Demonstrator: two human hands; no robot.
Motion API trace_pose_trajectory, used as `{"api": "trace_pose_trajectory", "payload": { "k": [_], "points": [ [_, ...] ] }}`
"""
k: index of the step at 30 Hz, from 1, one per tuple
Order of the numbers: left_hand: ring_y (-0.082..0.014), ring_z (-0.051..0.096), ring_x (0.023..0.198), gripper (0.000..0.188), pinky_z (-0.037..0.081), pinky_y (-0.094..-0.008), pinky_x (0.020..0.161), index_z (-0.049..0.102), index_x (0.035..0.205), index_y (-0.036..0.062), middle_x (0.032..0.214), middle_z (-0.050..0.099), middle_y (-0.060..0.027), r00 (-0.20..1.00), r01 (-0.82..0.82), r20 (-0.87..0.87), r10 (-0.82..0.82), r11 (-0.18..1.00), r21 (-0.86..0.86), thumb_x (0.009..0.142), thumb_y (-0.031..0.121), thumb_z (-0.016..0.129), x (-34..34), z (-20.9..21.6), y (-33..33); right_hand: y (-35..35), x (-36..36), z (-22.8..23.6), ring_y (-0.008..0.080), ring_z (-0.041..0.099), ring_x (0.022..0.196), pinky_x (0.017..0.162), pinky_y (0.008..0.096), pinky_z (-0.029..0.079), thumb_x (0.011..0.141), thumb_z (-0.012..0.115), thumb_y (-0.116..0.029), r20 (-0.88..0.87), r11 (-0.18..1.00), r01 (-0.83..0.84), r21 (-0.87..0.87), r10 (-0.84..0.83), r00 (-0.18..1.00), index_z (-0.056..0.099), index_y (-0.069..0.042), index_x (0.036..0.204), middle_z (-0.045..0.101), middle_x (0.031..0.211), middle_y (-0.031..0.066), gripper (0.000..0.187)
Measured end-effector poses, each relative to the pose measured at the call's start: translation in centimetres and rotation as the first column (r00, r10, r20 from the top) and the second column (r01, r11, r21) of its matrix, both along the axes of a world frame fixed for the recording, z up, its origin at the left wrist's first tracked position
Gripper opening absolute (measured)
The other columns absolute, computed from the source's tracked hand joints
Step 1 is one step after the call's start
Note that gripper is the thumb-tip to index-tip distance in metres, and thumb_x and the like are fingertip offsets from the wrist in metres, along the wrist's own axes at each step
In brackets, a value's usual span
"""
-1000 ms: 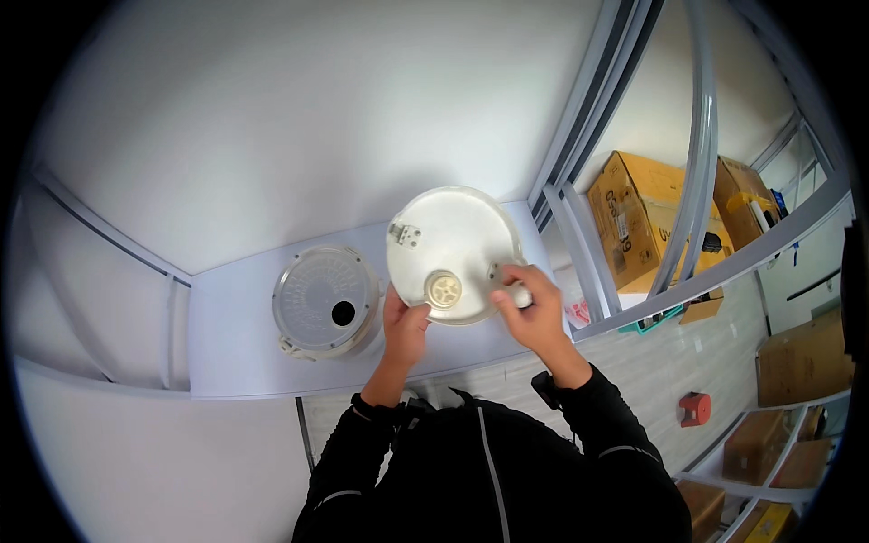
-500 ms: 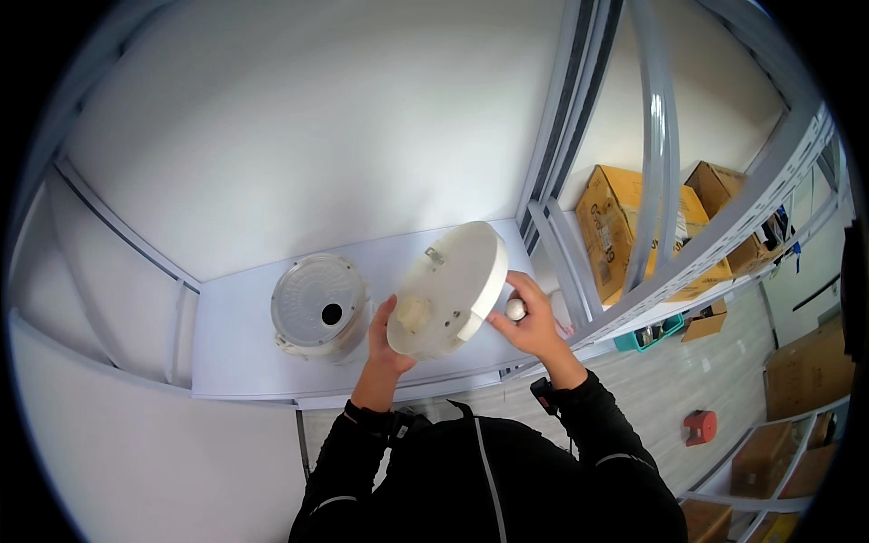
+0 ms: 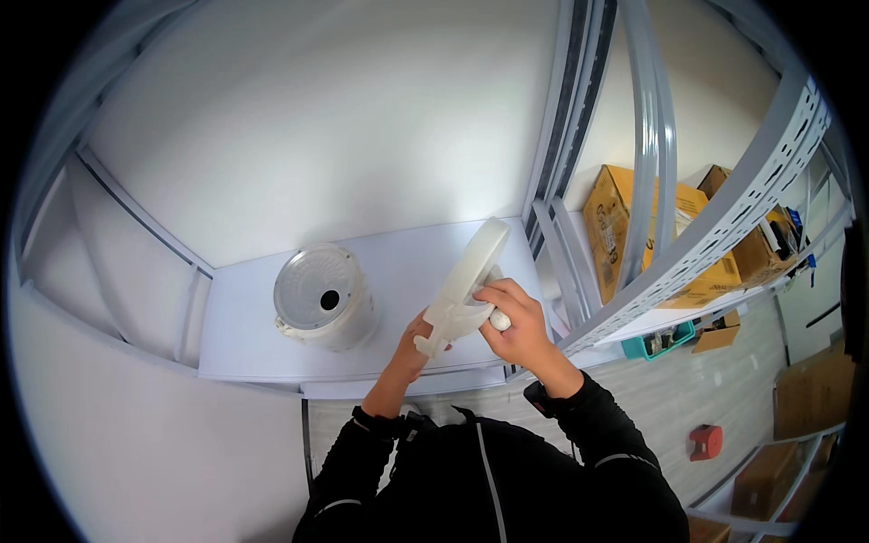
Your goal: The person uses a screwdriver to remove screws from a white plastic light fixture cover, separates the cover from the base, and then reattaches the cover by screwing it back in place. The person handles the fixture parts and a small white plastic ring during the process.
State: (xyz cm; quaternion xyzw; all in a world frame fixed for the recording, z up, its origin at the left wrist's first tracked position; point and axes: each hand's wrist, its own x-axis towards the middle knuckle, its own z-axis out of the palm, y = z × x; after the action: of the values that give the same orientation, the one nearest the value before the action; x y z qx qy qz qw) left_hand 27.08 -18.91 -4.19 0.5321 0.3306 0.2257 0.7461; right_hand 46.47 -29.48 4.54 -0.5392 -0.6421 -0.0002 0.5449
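A shallow round white lid [image 3: 475,262], tilted almost edge-on, is between my hands above the shelf. My left hand [image 3: 412,351] holds its lower left part, where a jagged white piece sticks out; the lid hides some of those fingers. My right hand [image 3: 518,328] is closed at the lid's right side. A small rounded white piece [image 3: 500,319] shows in that hand; whether it belongs to the lid I cannot tell. On the left stands a white round pot-like container [image 3: 348,330], its silvery top plate [image 3: 312,271] having a dark round hole [image 3: 329,300].
A pale shelf board [image 3: 244,348] runs along a white wall. Grey metal posts [image 3: 647,136] and a slotted beam [image 3: 724,217] stand to the right. Beyond are yellow cardboard boxes [image 3: 608,217], a teal bin [image 3: 638,347] and a red stool [image 3: 706,442] on the floor.
The lid has been turned from showing its inside to nearly edge-on. My left hand has shifted right and my right hand slightly left, bringing them closer together. The container still stands at the left.
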Motion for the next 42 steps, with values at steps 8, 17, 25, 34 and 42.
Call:
{"api": "trace_pose_trajectory", "payload": {
  "k": [8,17,25,34,42],
  "points": [
    [-0.0205,0.062,0.123,0.057,0.047,-0.038,0.108,0.05,0.151,0.0,0.136,0.065,-0.0094,0.906,-0.289,0.382,0.184,0.927,0.238,0.108,0.037,0.056,-2.2,4.8,0.0,0.5,1.2,1.1,0.0207,0.067,0.074,0.063,0.0341,0.055,0.066,0.078,-0.001,0.42,0.995,0.086,-0.052,-0.056,0.906,0.076,-0.021,0.111,0.066,0.112,0.002,0.048],
    [-0.0242,0.061,0.129,0.053,0.051,-0.0398,0.109,0.046,0.15,0.0006,0.147,0.058,-0.0138,0.895,-0.358,0.282,0.345,0.934,-0.004,0.103,0.009,0.067,-3.3,4.1,-0.7,2.2,-1.5,1.5,0.0228,0.066,0.074,0.065,0.0363,0.056,0.078,0.08,-0.007,0.132,0.98,0.18,-0.08,-0.168,0.977,0.071,-0.018,0.126,0.06,0.127,0.007,0.049],
    [-0.0312,0.057,0.138,0.052,0.049,-0.0485,0.115,0.04,0.156,0.0028,0.152,0.056,-0.0147,0.711,-0.469,0.517,0.476,0.869,-0.155,0.11,0.019,0.056,-6.6,4.7,0.3,3.4,-0.8,-0.3,0.0194,0.063,0.07,0.066,0.0335,0.052,0.088,0.084,-0.018,-0.23,0.959,0.144,-0.243,-0.201,0.952,0.059,-0.006,0.139,0.067,0.117,0.0136,0.059],
    [-0.0261,0.046,0.145,0.063,0.042,-0.0435,0.118,0.031,0.16,0.0066,0.16,0.044,-0.0131,0.73,-0.566,0.484,0.483,0.824,0.031,0.107,0.021,0.063,-11.0,5.2,3.1,6.4,-6.9,-1.5,0.016,0.068,0.086,0.08,0.0301,0.055,0.092,0.082,-0.018,-0.44,0.92,-0.169,-0.355,-0.005,0.898,0.049,0.005,0.151,0.071,0.103,0.0117,0.071],
    [-0.0318,0.044,0.143,0.062,0.041,-0.0429,0.115,0.041,0.158,0.0032,0.158,0.039,-0.0188,0.821,-0.449,0.015,0.571,0.63,0.633,0.106,0.031,0.062,-19.5,6.5,10.0,11.0,-13.4,-1.0,0.0093,0.06,0.082,0.069,0.0241,0.048,0.095,0.079,-0.017,-0.549,0.931,-0.194,-0.31,-0.009,0.836,0.052,0.004,0.151,0.067,0.099,0.0042,0.066]
  ]
}}
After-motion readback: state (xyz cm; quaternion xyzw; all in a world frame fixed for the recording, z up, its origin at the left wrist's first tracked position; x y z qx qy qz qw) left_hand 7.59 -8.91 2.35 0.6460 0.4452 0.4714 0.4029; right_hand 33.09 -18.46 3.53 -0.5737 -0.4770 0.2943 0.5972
